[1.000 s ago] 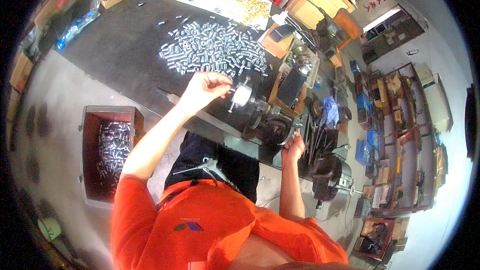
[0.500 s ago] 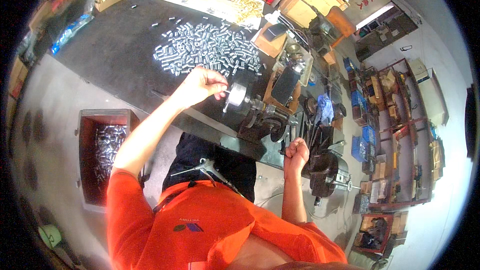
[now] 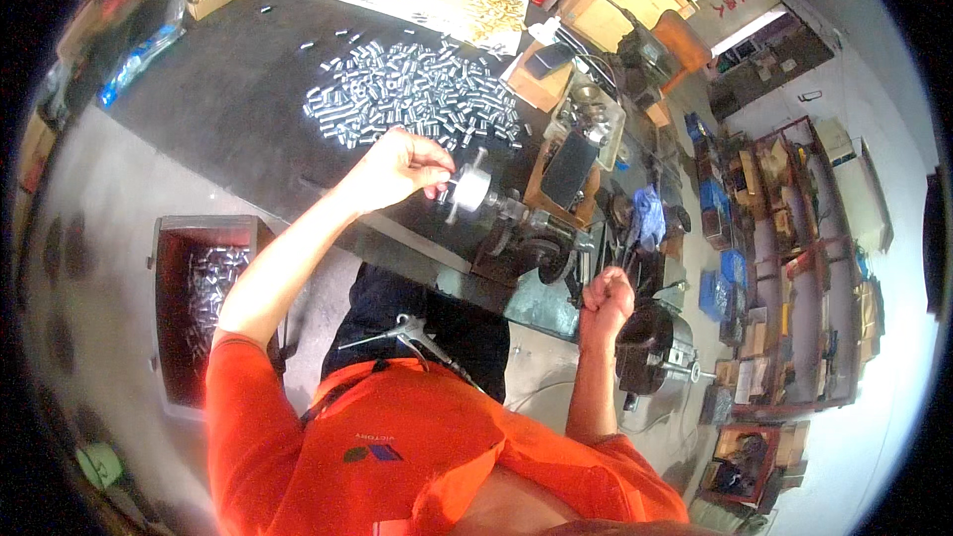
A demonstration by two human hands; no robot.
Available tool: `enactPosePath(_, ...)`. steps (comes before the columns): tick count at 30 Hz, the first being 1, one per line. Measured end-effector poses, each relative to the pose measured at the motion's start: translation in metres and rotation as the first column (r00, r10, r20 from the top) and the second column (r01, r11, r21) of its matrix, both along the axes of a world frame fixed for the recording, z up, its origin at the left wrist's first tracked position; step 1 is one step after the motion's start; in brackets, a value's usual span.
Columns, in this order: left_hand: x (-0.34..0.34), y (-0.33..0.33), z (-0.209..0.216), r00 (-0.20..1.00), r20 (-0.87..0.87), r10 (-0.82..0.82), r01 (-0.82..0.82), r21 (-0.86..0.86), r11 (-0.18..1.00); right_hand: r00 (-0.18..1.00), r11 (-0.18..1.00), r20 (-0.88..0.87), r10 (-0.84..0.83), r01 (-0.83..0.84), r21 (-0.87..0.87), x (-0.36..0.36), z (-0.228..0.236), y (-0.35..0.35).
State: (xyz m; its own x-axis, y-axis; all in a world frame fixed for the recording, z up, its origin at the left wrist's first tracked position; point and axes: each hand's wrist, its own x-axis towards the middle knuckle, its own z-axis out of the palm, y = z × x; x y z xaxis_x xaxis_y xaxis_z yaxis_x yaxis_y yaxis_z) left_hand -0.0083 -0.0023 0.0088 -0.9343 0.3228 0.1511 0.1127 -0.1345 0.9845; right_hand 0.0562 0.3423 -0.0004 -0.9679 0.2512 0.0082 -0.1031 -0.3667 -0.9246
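Note:
My left hand (image 3: pixel 402 174) pinches a small metal part at the front of a silvery round chuck (image 3: pixel 471 189); the fingers cover most of the part. Short arms stick out from the chuck's rim. Behind it runs the dark bench-mounted machine (image 3: pixel 526 243) at the bench's near edge. At the machine's right end my right hand (image 3: pixel 608 296) is closed in a fist, and whatever it grips is hidden. Just beyond my left hand lies a wide pile of small shiny metal cylinders (image 3: pixel 412 94) on the dark bench top (image 3: pixel 218 89).
A deep box (image 3: pixel 164 313) of metal parts stands low at the left. Brass-coloured pieces (image 3: pixel 476 0) lie on paper at the back. An air blow gun (image 3: pixel 407 331) rests at my waist. Right of my fist are a dark round machine (image 3: pixel 650 347) and a blue cloth (image 3: pixel 648 216).
My right hand has moved right and slightly away from me. The chuck's arms stand at a different angle. My left hand stays at the chuck.

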Motion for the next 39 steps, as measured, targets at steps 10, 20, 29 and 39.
enactPosePath(10,-0.001,-0.001,-0.012,0.996,0.07,-0.064,0.051,0.177,0.983,0.996,0.999,-0.094,0.003,-0.006,-0.033,-0.029,0.025,-0.002)
enactPosePath(20,0.007,0.004,-0.01,0.993,0.116,-0.006,-0.014,0.169,0.986,0.999,1.0,-0.046,0.012,-0.012,0.014,-0.014,0.013,0.003)
enactPosePath(29,0.004,0.005,-0.012,1.0,0.021,-0.019,0.016,0.138,0.99,0.994,0.999,-0.099,-0.037,0.036,-0.011,-0.079,0.021,-0.001)
enactPosePath(39,0.006,0.007,-0.011,0.999,0.025,-0.035,0.031,0.158,0.987,0.906,0.933,0.226,-0.359,0.354,0.063,-0.093,-0.092,0.009)
